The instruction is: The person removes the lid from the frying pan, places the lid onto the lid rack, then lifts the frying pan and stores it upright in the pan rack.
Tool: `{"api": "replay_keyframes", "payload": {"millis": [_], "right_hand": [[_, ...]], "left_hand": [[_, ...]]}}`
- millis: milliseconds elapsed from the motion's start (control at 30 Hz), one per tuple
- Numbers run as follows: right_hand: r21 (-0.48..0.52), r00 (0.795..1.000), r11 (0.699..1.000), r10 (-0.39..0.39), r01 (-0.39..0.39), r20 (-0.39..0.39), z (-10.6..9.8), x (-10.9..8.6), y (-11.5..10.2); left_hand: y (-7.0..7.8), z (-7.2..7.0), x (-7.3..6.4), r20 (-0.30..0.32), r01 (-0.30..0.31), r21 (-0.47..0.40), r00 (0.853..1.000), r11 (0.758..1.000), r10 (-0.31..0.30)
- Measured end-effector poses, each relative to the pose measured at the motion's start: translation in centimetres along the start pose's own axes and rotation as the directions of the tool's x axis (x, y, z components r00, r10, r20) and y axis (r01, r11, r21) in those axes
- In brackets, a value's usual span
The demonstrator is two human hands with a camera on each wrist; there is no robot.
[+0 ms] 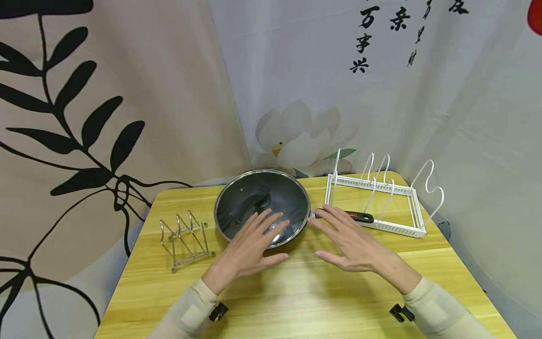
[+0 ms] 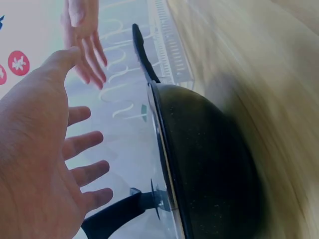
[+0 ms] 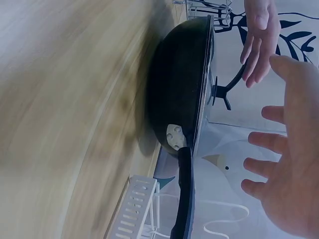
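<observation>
A dark frying pan sits on the table, covered by a glass lid with a metal rim and a black lid handle. Its long black pan handle points right, over the near side of the white rack. My left hand hovers above the lid's near edge, fingers spread and holding nothing. To the right, my right hand is held in the air near the pan handle, its fingers extended and spread. In the right wrist view a gap shows between this hand and the pan.
On the right stands a white rack with several upright wire dividers. A small metal wire rack is left of the pan. The wooden table meets a printed curtain behind it.
</observation>
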State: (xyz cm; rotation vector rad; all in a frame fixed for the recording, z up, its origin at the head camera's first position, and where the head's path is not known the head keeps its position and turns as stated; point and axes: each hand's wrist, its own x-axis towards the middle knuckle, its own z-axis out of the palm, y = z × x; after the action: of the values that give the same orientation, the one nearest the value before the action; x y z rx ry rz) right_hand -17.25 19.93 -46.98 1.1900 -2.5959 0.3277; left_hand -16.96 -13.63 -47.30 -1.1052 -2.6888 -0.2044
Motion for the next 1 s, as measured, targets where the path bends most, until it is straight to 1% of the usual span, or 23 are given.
{"api": "replay_keyframes", "payload": {"millis": [133,300,500,667,800,1000], "right_hand": [[0.01,1.0,1.0,0.017,-0.017,0.007,-0.1,-0.3,0.1],[0.016,1.0,0.999,0.029,-0.029,0.004,-0.1,-0.8,0.3],[0.006,0.999,0.999,0.034,-0.034,-0.016,0.0,-1.4,0.7],[0.013,0.999,0.999,0.045,-0.044,-0.029,0.1,-1.8,1.0],[0.016,0.998,0.998,0.066,-0.066,-0.024,0.2,-2.2,1.3],[0.012,0.995,0.995,0.099,-0.099,-0.011,0.3,-2.9,1.7]], "left_hand": [[0.0,-0.4,0.2,-0.002,-0.004,0.01,1.0,1.0,0.004],[0.2,-1.0,0.4,-0.025,-0.017,0.012,1.0,1.0,0.017],[0.2,-1.7,0.7,-0.026,-0.006,0.005,1.0,1.0,0.006],[0.0,-2.2,0.9,-0.055,-0.001,0.0,0.998,1.0,0.001],[-0.3,-2.5,1.1,-0.08,0.005,0.008,0.997,1.0,-0.004],[-0.9,-2.9,1.2,-0.097,0.029,0.006,0.995,1.0,-0.028]]}}
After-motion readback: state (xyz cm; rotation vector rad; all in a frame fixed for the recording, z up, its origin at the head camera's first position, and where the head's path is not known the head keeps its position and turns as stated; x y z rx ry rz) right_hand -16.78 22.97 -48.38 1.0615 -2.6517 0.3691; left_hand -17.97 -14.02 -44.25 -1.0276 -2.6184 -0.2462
